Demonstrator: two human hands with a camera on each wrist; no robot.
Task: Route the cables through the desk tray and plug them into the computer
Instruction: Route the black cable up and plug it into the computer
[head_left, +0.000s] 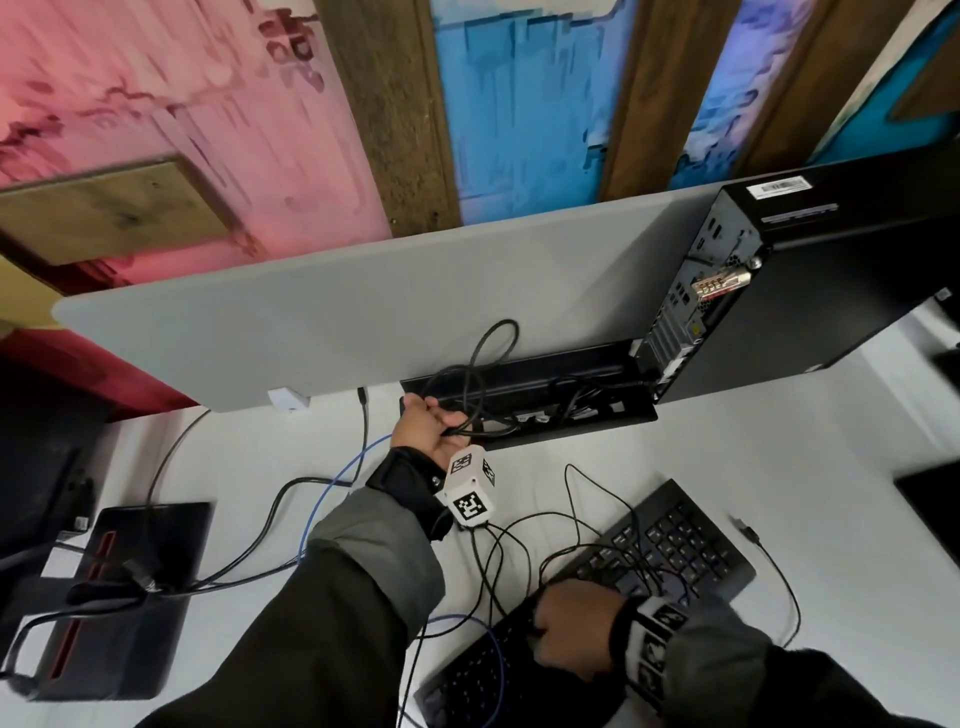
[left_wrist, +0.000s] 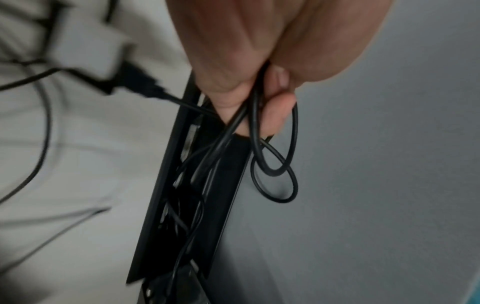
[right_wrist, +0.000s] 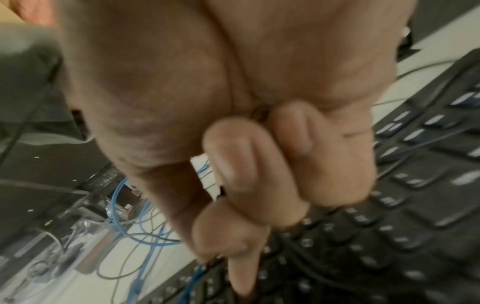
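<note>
**Cable bundle snag risk at the tray**

Left hand (head_left: 427, 427) gripping a looped black cable (left_wrist: 275, 164) right at the left end of the desk tray (head_left: 636, 413), fingers (left_wrist: 278, 115) curled around several strands. Right hand (head_left: 571, 626) sitting curled on the keyboard (head_left: 691, 551), thin wires running by the fingertips; can't tell if actually pinching one. Computer (head_left: 810, 291) standing at the tray's right end, ports facing the tray.

Probably getting messy from here: loops catching on cables already in the tray, or yanking the blue cable (head_left: 358, 460) and loose keyboard lead along.
</note>
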